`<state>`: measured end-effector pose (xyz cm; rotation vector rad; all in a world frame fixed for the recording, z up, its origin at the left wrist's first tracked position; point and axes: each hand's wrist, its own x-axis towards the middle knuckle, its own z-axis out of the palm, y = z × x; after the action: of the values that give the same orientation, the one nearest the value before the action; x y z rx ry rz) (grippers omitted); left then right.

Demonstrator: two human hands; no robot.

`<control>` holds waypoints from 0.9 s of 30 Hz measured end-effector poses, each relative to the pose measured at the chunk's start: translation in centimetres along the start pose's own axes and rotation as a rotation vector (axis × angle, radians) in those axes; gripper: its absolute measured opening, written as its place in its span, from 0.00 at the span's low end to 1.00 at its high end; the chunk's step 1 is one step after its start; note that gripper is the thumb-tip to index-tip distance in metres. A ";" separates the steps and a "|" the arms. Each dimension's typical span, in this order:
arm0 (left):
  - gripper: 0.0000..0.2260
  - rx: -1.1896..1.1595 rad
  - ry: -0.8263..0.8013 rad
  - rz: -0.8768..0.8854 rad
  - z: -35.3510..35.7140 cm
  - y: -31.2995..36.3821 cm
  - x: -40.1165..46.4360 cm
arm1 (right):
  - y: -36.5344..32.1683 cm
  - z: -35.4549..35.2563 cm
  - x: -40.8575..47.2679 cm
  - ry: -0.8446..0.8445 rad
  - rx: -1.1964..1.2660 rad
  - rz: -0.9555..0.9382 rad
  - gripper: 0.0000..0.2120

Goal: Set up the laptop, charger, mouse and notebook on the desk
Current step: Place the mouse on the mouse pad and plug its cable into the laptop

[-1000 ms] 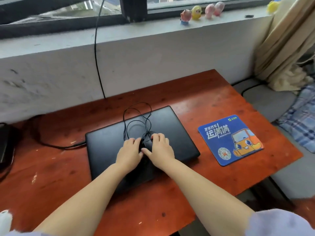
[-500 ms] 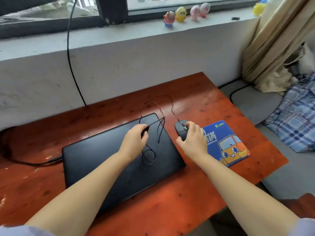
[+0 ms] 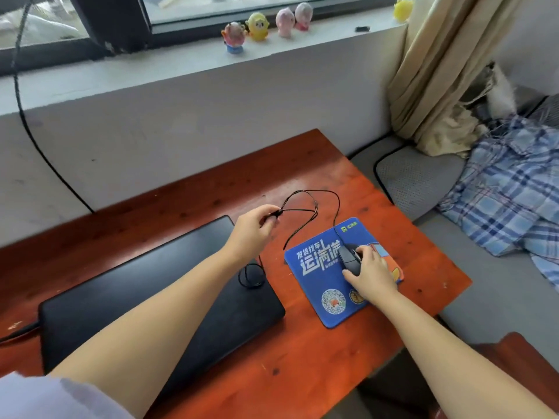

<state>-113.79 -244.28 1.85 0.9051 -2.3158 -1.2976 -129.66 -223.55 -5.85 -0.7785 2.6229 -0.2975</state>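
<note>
A closed black laptop (image 3: 145, 297) lies on the red-brown desk (image 3: 302, 358), with a cable plugged in at its left edge. Right of it sits a blue mouse pad (image 3: 314, 267). A black wired mouse (image 3: 348, 258) rests on the pad under my right hand (image 3: 370, 273), which grips it. My left hand (image 3: 252, 234) hovers above the laptop's far right corner and pinches the mouse cable (image 3: 311, 207), which loops over the desk and trails down onto the laptop lid. No notebook shows in this view.
A white wall and window sill with several small toy figures (image 3: 263, 25) stand behind the desk. A black cable (image 3: 39, 146) hangs down the wall at left. Right of the desk lie a grey cushion (image 3: 420, 176), a plaid cloth (image 3: 508, 189) and a beige curtain (image 3: 438, 71).
My right hand carried the mouse off the laptop lid rightwards onto the blue pad. My left hand lifted the cable and moved right and away from me. The view turned to the right.
</note>
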 end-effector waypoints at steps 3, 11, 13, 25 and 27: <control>0.11 -0.016 -0.080 -0.020 -0.4 0.6 0.5 | -3.0 -3.1 0.4 0.176 0.149 -0.123 0.20; 0.04 -0.266 -0.174 -0.108 -3.7 0.5 2.0 | -16.7 -7.9 1.2 -0.133 0.291 -0.710 0.12; 0.04 -0.340 -0.180 -0.160 -4.8 -0.9 2.6 | -17.7 -7.3 2.4 -0.169 0.257 -0.706 0.11; 0.13 0.388 0.018 -0.404 -4.0 -11.7 5.8 | -18.4 2.8 2.5 -0.958 0.183 -0.627 0.10; 0.16 0.456 -0.036 -0.467 -3.3 -11.8 6.3 | -17.3 2.4 3.9 -0.992 0.065 -0.645 0.10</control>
<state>-112.27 -255.14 -6.56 1.6593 -2.5744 -0.9414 -123.43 -240.17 -3.89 -1.3081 1.3998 -0.1073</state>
